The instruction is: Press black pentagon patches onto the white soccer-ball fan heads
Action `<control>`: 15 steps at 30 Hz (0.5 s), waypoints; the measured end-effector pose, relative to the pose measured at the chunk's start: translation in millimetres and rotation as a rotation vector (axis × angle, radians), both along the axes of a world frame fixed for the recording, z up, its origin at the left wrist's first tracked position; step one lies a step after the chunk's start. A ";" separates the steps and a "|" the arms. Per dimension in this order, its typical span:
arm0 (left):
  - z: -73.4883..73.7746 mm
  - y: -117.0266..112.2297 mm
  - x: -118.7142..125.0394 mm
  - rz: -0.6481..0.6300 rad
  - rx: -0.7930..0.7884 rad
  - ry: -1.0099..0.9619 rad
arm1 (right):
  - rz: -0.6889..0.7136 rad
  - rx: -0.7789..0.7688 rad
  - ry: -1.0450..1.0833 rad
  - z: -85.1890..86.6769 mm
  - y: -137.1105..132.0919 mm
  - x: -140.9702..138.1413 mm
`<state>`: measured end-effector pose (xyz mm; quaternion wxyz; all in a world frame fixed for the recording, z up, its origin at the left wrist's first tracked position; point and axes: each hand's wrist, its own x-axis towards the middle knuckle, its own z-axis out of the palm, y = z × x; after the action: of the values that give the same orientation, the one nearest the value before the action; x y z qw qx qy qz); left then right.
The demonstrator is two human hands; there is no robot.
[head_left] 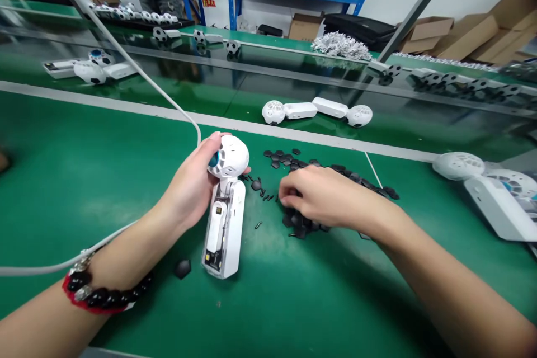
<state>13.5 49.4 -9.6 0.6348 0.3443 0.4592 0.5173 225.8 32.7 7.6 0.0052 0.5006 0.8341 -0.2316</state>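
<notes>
The ball-headed fan (226,218), clasped by the left hand (191,187), is best steadied while black pieces (300,227) at its three o'clock are fingered by the right hand (325,197), perhaps pinching one; that grip cannot be told.

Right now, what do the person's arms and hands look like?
Both arms are bare: no sleeves, no gloves. Behind the left hand, the wrist wears a bracelet of glossy black beads on red cord, with silver beads. The right hand wears nothing.

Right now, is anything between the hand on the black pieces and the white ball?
Nothing tall. The right hand rests on the black pieces; the left hand holds the white ball. Between them only a few loose black bits lie on the green mat.
</notes>
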 end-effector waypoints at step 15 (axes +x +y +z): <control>1.8 -19.2 11.8 -0.204 -0.076 -0.089 | 0.010 0.935 0.749 -4.4 -3.0 -24.5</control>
<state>25.2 30.1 -7.9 0.7165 0.3416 0.4124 0.4470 201.2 29.7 3.2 -0.5092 0.3301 0.7948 -0.0006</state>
